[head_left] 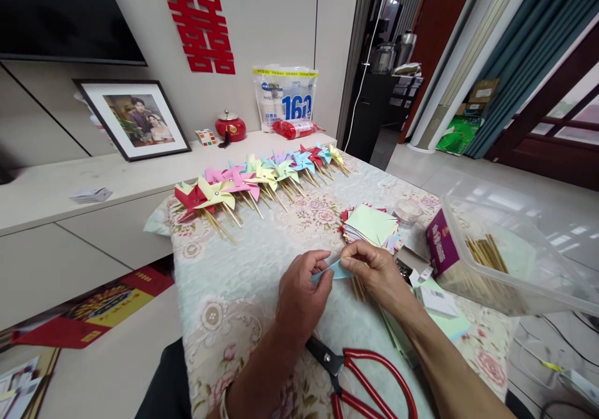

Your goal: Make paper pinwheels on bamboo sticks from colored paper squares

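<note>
Now | both hands (299,294) (374,269) pinch blue paper (334,271) (grip closed) | clear bin (515,269): wooden sticks (486,253)

On the counter (243,263), a row of pinwheels (262,178) lay along the far edge. A stack of paper squares (372,225) sat nearer, to the right, just behind the hands. Right of the stack stood a clear bin (515,256) with sticks (484,251) in it. The scissors (360,375) lay at the near edge, between the forearms.
</note>
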`<move>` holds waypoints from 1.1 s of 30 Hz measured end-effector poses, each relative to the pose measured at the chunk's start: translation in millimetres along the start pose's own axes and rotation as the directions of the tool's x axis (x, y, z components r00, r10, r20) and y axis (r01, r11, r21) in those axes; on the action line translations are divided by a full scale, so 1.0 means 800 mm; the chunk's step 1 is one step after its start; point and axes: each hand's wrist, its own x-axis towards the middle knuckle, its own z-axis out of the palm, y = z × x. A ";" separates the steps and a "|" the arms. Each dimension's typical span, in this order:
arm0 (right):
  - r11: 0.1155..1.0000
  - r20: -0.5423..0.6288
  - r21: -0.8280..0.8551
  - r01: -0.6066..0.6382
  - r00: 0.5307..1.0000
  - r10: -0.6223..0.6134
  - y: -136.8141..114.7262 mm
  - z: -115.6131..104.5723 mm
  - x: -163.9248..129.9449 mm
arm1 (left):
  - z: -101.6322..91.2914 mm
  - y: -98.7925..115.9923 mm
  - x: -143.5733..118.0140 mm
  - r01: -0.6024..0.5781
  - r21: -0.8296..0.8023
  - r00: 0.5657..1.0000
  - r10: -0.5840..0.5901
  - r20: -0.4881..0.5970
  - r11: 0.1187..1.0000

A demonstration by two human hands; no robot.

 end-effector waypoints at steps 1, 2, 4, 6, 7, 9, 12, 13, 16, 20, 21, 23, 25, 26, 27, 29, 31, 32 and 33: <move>1.000 0.004 -0.017 0.004 1.000 -0.004 -0.001 0.000 0.000 | 0.000 0.001 0.000 0.006 0.002 1.000 -0.006 0.014 1.000; 1.000 0.007 -0.028 0.006 1.000 -0.006 -0.002 0.000 0.000 | -0.001 0.002 0.001 0.013 0.004 1.000 -0.013 0.028 1.000; 1.000 0.015 -0.031 0.001 1.000 -0.001 -0.003 0.001 0.000 | -0.002 0.004 0.003 0.046 -0.008 0.998 -0.046 0.047 0.999; 1.000 0.028 -0.016 -0.019 0.999 0.019 -0.002 0.002 0.000 | -0.003 0.003 0.005 0.131 -0.074 0.990 -0.127 0.065 0.989; 0.999 0.035 -0.018 -0.027 0.999 0.027 -0.002 0.002 0.001 | -0.002 0.001 0.006 0.193 -0.128 0.980 -0.185 0.078 0.973; 0.998 0.044 -0.050 -0.026 0.999 0.029 0.000 0.002 0.002 | 0.000 -0.003 0.008 0.315 -0.241 0.948 -0.294 0.119 0.918; 0.992 0.046 -0.127 0.004 0.999 0.002 0.000 0.001 0.002 | 0.004 -0.007 0.009 0.395 -0.329 0.918 -0.360 0.165 0.857; 0.989 0.045 -0.148 0.015 0.999 -0.008 0.000 0.002 0.002 | 0.004 -0.007 0.009 0.390 -0.329 0.920 -0.354 0.167 0.860; 0.980 0.042 -0.190 0.050 0.998 -0.042 -0.002 0.004 -0.001 | 0.002 -0.007 0.008 0.300 -0.250 0.953 -0.277 0.124 0.921; 0.968 0.016 -0.225 0.113 0.993 -0.113 0.002 0.006 -0.002 | -0.007 -0.011 0.010 0.053 0.002 0.998 -0.052 -0.043 0.999; 0.961 0.002 -0.246 0.127 0.991 -0.131 0.004 0.006 -0.001 | -0.010 -0.013 0.011 0.000 0.070 0.997 0.005 -0.079 0.998; 0.947 -0.018 -0.288 0.139 0.988 -0.150 0.008 0.004 0.000 | -0.014 -0.016 0.012 -0.074 0.174 0.989 0.094 -0.112 0.982; 0.939 -0.025 -0.316 0.136 0.988 -0.151 0.009 0.003 0.001 | -0.017 -0.018 0.013 -0.121 0.239 0.986 0.143 -0.079 0.963; 0.936 -0.022 -0.326 0.134 0.989 -0.149 0.010 0.002 0.002 | -0.018 -0.018 0.013 -0.130 0.265 0.989 0.144 -0.034 0.955; 0.933 -0.017 -0.335 0.134 0.989 -0.148 0.009 0.002 0.002 | -0.019 -0.018 0.012 -0.128 0.290 0.992 0.126 0.027 0.948; 0.927 -0.008 -0.352 0.133 0.989 -0.145 0.008 0.003 0.001 | -0.022 -0.017 0.012 -0.103 0.341 0.982 0.042 0.183 0.935; 0.923 -0.004 -0.360 0.134 0.989 -0.145 0.008 0.004 0.001 | -0.026 -0.014 0.011 -0.069 0.376 0.946 -0.059 0.319 0.924; 0.922 -0.006 -0.362 0.135 0.989 -0.147 0.008 0.004 0.001 | -0.029 -0.012 0.011 -0.054 0.387 0.927 -0.099 0.363 0.921; 0.922 -0.007 -0.363 0.137 0.989 -0.149 0.008 0.004 0.001 | -0.032 -0.010 0.011 -0.039 0.394 0.910 -0.131 0.394 0.918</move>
